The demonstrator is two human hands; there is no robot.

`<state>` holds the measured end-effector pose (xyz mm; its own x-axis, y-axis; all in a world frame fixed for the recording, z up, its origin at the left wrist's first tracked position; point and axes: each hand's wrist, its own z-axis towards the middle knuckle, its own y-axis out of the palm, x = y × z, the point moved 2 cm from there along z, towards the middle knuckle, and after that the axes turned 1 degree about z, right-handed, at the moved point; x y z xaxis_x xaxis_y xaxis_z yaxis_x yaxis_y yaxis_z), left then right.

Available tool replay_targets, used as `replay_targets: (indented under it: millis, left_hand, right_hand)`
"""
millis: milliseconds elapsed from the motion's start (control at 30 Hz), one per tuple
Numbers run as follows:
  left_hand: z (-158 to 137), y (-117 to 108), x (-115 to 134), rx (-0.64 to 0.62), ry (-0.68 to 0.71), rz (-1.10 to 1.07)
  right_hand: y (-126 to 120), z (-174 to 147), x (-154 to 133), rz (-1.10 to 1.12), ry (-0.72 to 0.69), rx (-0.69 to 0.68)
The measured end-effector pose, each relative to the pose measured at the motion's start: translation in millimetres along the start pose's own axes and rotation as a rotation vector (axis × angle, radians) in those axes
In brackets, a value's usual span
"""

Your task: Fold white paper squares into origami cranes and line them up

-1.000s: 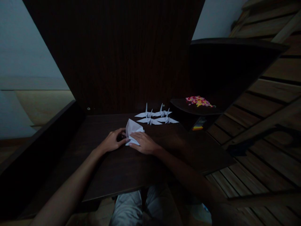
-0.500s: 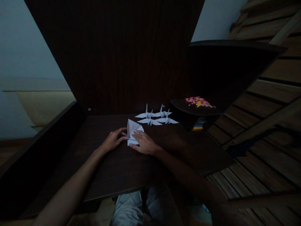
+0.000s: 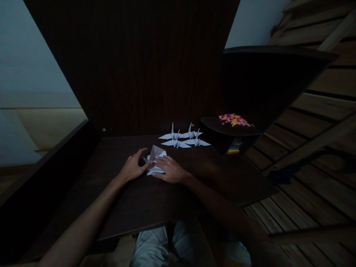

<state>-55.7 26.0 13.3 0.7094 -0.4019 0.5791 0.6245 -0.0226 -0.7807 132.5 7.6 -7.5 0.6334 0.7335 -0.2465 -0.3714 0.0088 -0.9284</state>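
Note:
A partly folded piece of white paper lies on the dark desk between my hands, one pointed flap raised at its far side. My left hand is curled at its left edge; the thumb presses onto the paper and the forefinger arches above with a gap. Flat across the right part of the same paper rests my right hand, fingers stretched out and thumb near the front edge. Several finished white paper cranes stand just beyond, wings spread. My fingers hide some of the folds.
A dark desk with a raised left side panel and a tall back board surrounds the work. On a corner shelf at right lies a pile of small pink and yellow pieces. Wooden slats stand farther right.
My left hand has shifted right, its thumb now over the paper. The raised flap is lower and folded further toward me. The right hand keeps nearly the same place.

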Motion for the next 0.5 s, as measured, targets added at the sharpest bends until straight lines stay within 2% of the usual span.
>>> replay_targets:
  millis: [167,267,433,500]
  left_hand:
    - [1,3,-1,0.07,-0.007,0.111]
    - [1,3,-3,0.043,-0.022,0.169]
    - [1,3,-3,-0.023,0.022,0.176]
    - [1,6,-3,-0.041,0.053,0.176]
  right_hand:
    - [2,-1,-4,0.06,-0.12,0.031]
    - [-2,1,-6,0.126,-0.141,0.131]
    - [-14,2,5,0.196,0.18,0.54]
    - [-14,3,11,0.265,0.257,0.589]
